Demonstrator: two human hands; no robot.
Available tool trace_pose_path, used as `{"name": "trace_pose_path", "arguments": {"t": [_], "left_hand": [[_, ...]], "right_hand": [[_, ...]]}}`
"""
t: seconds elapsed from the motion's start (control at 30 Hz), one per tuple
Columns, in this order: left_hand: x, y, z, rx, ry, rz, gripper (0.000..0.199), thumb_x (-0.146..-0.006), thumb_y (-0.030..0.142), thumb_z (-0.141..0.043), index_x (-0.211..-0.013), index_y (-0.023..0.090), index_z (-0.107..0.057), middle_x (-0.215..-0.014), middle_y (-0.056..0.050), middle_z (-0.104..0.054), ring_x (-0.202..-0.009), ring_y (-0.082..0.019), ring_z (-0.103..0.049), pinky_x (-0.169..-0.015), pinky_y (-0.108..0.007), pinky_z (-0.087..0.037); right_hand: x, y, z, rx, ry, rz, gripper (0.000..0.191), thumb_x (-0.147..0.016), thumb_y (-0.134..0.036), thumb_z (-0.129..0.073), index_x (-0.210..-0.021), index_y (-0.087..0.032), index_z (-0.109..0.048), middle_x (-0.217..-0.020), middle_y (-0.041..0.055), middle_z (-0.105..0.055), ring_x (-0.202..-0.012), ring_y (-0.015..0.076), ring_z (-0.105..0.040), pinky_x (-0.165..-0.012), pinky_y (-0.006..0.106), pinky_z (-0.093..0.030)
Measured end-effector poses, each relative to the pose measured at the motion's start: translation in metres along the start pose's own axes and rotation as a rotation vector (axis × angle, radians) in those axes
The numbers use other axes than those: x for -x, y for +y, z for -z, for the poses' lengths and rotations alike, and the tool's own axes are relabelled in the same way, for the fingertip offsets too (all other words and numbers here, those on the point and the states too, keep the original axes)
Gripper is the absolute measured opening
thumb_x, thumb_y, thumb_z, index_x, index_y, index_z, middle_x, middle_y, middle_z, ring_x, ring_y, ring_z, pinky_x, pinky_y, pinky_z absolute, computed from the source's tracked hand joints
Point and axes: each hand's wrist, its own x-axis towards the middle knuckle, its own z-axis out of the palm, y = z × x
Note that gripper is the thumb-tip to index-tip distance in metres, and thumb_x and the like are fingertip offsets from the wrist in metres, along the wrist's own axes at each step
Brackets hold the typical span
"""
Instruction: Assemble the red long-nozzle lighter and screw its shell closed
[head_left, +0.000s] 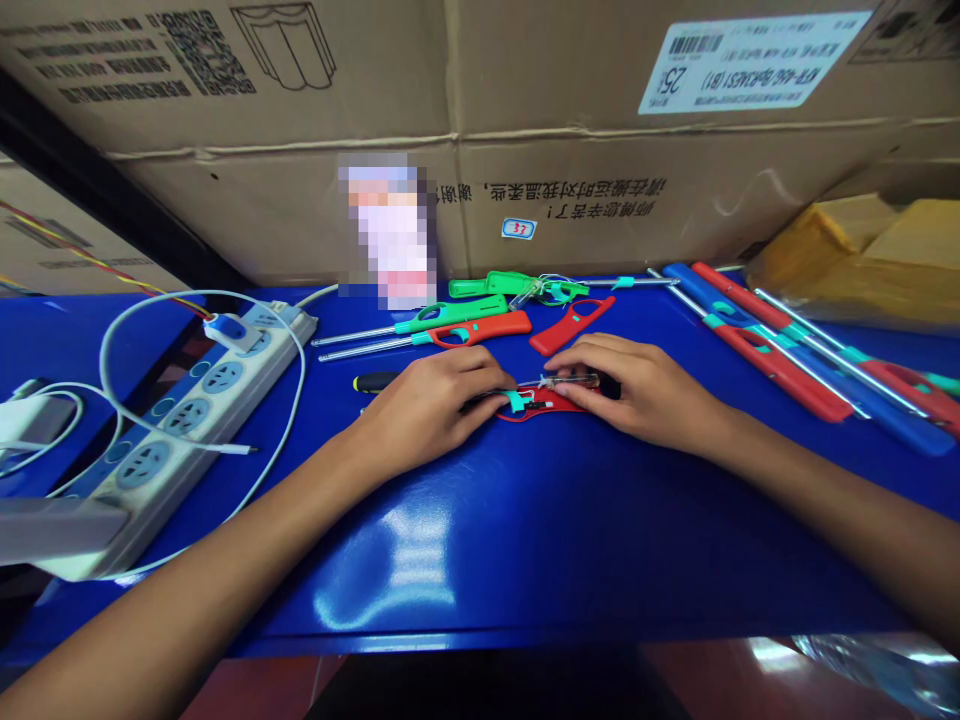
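Note:
An opened red gas lighter shell [571,400] lies on the blue table between my hands, its inner parts exposed. My left hand [454,400] is closed in a pinch at the shell's left end, beside the teal trigger [515,401]. With thumb and fingers, my right hand [637,390] grips the clear fuel tank [571,380] at the shell's upper edge. The loose red shell half [574,325] rests just beyond my hands. A screwdriver [375,382] with a black and yellow handle is partly hidden behind my left hand.
Behind lie a green lighter [457,313], a red lighter [480,328] and an opened green lighter [517,288]. Several red and blue lighters [780,365] are at right. A power strip [202,400] with white cables stands left. A phone [394,235] leans on the cardboard box [570,160].

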Motion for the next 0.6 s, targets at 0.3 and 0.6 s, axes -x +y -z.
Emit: {"name": "trace_pose_path", "arguments": {"t": [0.3,0.6], "left_hand": [[0.0002,0.0023,-0.0026,-0.064,0.010,0.000,0.016,-0.110,0.023,-0.063,-0.117,0.017,-0.077,-0.110,-0.008,-0.076,-0.102,-0.021,-0.074,-0.090,-0.034,-0.060],[0.0007,0.0024,-0.0034,-0.072,0.008,-0.005,0.016,-0.111,0.023,-0.062,-0.115,0.018,-0.076,-0.109,-0.007,-0.076,-0.100,-0.021,-0.074,-0.088,-0.033,-0.059]], "right_hand": [[-0.0014,-0.0013,0.0021,-0.007,0.060,0.110,0.014,-0.105,-0.027,-0.073,-0.118,-0.023,-0.076,-0.106,0.0062,-0.081,-0.096,0.0232,-0.076,-0.086,0.037,-0.060],[-0.0023,0.0015,0.0064,-0.054,-0.009,0.178,0.012,-0.105,-0.027,-0.074,-0.116,-0.023,-0.077,-0.105,0.0062,-0.080,-0.097,0.0225,-0.073,-0.089,0.038,-0.058]]}}
